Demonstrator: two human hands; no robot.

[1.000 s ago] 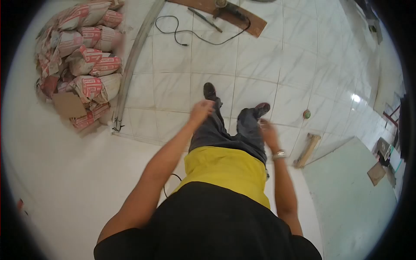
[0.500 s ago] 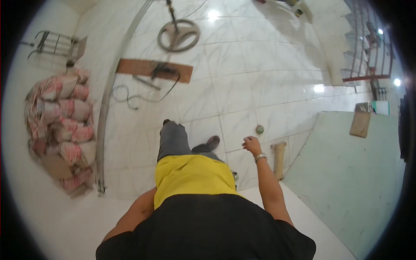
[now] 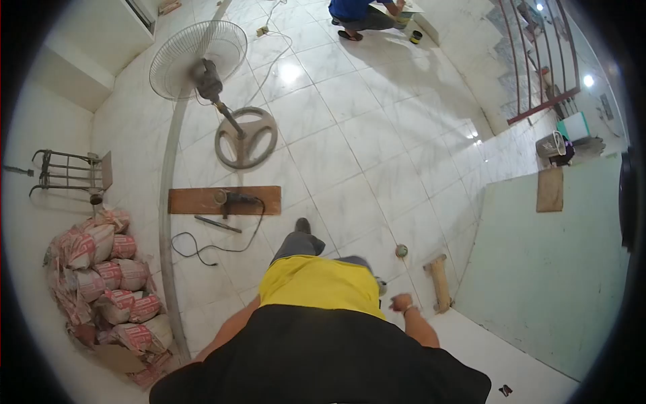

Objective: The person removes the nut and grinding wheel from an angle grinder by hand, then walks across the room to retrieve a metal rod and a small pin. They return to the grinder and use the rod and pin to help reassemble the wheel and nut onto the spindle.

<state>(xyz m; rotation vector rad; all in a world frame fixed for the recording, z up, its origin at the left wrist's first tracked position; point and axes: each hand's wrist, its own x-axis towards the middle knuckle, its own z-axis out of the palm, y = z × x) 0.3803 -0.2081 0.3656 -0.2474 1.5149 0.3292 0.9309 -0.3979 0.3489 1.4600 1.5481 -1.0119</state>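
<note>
My right hand [image 3: 402, 302] hangs beside my waist, with a metal-coloured band on its wrist. Its fingers are loosely bent, and I see nothing in them. A shiny round thing [image 3: 382, 286], partly hidden by my yellow shirt, is at my right hip. Just ahead of the hand a small round greenish object [image 3: 402, 251] lies on the tiles. Right of it stands a wooden piece [image 3: 439, 283] with a crossbar. My left forearm [image 3: 232, 331] points down along my side; the left hand is hidden behind my body.
Ahead on the left, a power tool [image 3: 235, 198] with a cord lies on a brown board [image 3: 188, 200]. Beyond stands a pedestal fan [image 3: 245, 138]. Stacked sacks [image 3: 111, 276] line the left wall. A pale green panel [image 3: 538, 283] is at right. A co-worker [image 3: 360, 15] crouches far ahead.
My view has tipped up and forward, bringing the fan head and the co-worker into sight. My right hand has swung back toward my hip, and my legs have changed step.
</note>
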